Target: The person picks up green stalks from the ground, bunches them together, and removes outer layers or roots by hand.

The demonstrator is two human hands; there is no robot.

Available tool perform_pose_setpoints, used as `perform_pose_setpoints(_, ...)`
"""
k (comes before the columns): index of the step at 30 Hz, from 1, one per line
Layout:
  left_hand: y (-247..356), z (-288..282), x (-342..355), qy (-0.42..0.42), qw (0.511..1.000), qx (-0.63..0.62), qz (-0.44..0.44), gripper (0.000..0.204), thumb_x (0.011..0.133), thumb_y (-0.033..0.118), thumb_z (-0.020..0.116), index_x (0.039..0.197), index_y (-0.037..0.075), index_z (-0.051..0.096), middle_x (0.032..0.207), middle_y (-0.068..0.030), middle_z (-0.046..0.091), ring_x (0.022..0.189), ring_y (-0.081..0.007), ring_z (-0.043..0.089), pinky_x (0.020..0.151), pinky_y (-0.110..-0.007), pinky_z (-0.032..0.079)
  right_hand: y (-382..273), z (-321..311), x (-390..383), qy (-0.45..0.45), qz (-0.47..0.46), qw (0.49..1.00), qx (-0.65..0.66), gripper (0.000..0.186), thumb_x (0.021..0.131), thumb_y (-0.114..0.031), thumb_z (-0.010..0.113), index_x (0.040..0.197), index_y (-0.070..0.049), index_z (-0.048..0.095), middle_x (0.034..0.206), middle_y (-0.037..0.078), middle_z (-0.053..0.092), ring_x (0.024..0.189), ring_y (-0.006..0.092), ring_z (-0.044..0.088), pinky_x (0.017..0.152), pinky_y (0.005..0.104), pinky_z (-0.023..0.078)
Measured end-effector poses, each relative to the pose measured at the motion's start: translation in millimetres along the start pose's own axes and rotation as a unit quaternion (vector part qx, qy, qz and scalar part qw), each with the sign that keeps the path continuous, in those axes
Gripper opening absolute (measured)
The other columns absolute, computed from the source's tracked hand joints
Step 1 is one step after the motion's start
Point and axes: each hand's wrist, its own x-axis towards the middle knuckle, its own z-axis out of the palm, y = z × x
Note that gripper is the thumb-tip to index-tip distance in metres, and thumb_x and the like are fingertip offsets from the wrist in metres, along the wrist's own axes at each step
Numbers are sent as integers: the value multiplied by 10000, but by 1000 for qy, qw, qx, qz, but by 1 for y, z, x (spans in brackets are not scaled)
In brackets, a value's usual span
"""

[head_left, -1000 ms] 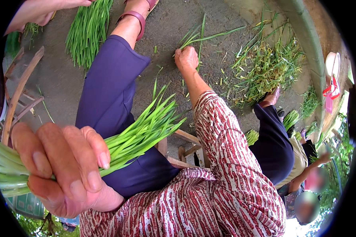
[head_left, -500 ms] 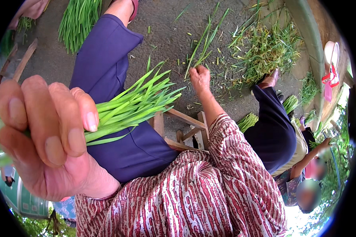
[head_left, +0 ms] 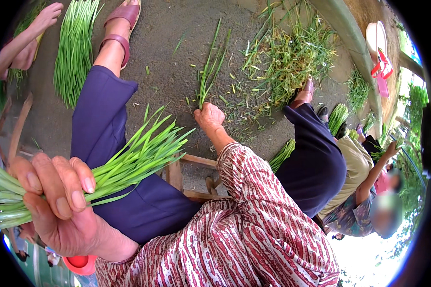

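My left hand (head_left: 62, 203) grips a thick bunch of long green leafy stalks (head_left: 131, 160), held sideways close to the camera at lower left, over my purple-trousered lap. My right hand (head_left: 209, 116), its arm in a red-and-white patterned sleeve, is closed on a few thin green strands (head_left: 208, 76) above the dark ground. Loose trimmings (head_left: 301, 50) are heaped to the right of that hand, with small cut bits scattered nearer it. A long bundle of similar greens (head_left: 73, 52) lies beyond my left leg.
A wooden stool (head_left: 175, 174) is beneath me; another wooden frame (head_left: 18, 125) stands at left. Another person's hand (head_left: 45, 16) shows at upper left. Several co-workers sit at right (head_left: 357, 205). A low curved edge (head_left: 349, 36) borders the ground, a white pail (head_left: 372, 36) beyond it.
My right hand has come back toward my body with the strands, which now point away from me instead of sideways. My left hand still grips its bunch. The whole view has shifted slightly.
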Motion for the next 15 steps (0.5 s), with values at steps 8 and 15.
perform_pose_setpoints(8, -14, 0, 17, -12, 999, -1, -44, 126, 935, 93, 482, 1034, 28, 440, 676, -13, 435, 596, -133, 431, 628, -308, 381, 11, -41, -17, -6, -34, 970, 242, 240, 736, -212, 575, 789, 16, 629, 747, 182, 647, 701, 258, 638, 663, 389, 508)
perform_pose_setpoints(15, -68, -4, 48, -4, 997, -52, -55, 141, 844, 42, 634, 963, -12, 580, 755, -65, 570, 600, -134, 557, 559, -278, 480, 14, -139, -65, -48, -71, 769, 634, 65, 849, -86, 530, 802, -59, 566, 717, 74, 656, 519, 120, 600, 435, 213, 426)
